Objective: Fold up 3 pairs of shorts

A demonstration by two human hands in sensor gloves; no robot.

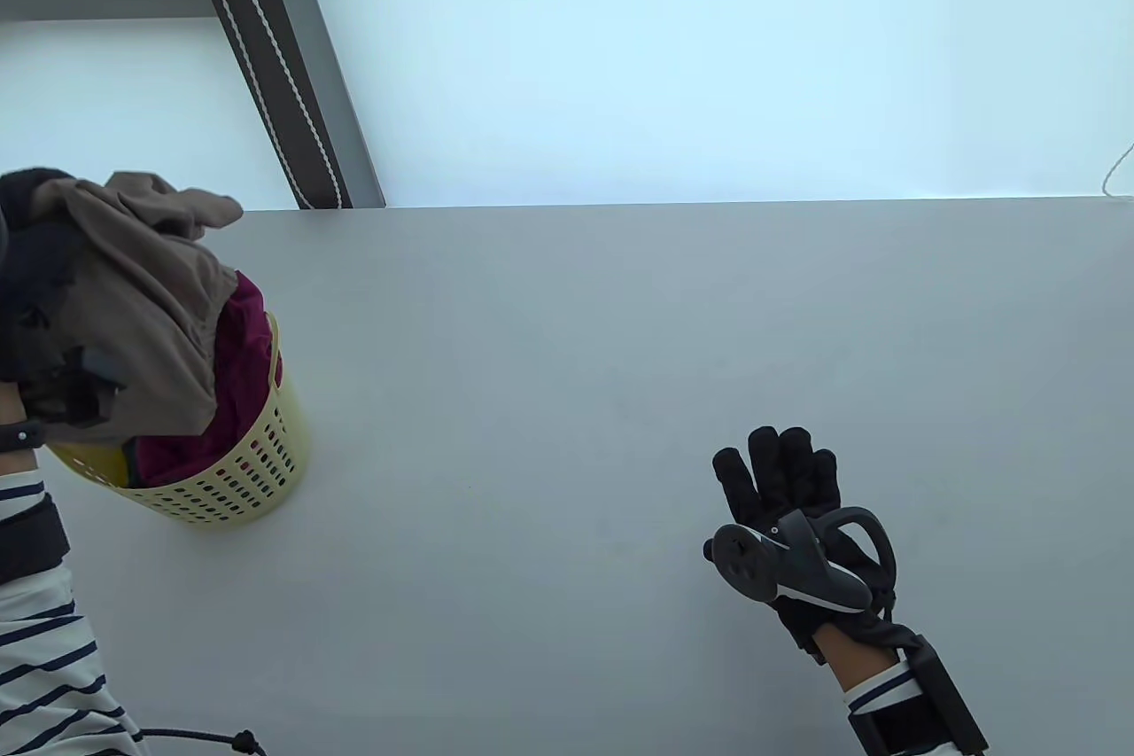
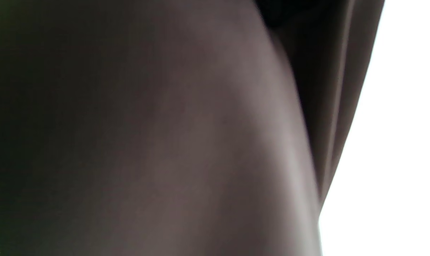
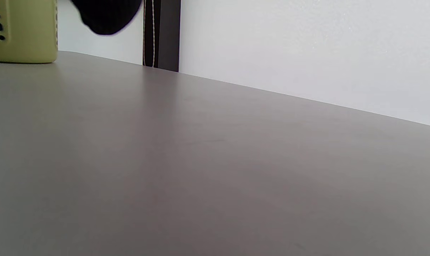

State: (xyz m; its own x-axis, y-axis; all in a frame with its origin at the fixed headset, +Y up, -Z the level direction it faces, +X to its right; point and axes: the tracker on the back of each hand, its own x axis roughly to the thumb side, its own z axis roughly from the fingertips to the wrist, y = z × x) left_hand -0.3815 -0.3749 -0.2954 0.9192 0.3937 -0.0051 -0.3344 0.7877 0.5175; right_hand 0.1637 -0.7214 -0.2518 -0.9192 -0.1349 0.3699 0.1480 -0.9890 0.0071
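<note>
Pale grey table (image 1: 567,366) runs across the lower part of the table view, with a whitish wall behind and a dark post with a beaded cord (image 1: 275,56) leaning at 11 o'clock. At 9 o'clock a yellow perforated basket (image 1: 257,472) stands on the table, with magenta cloth (image 1: 244,366) inside it. The left hand (image 1: 40,322), at the far left edge, grips a bunch of taupe shorts (image 1: 151,286) above the basket's mouth, and the cloth drapes down over the basket's rim. The right hand (image 1: 780,481) lies at 5 o'clock, well apart from the basket, palm down, fingers straight and close together, pointing toward 12 o'clock, with its tracker (image 1: 797,561) on the back.

Only the left wrist view shows the taupe fabric up close: blurred folds fill nearly the whole picture, with bright white at 3 o'clock. Only the right wrist view gives a low look across the bare table, with the basket's base at 10 o'clock and a dark fingertip (image 3: 106,16) hanging in at 11 o'clock.
</note>
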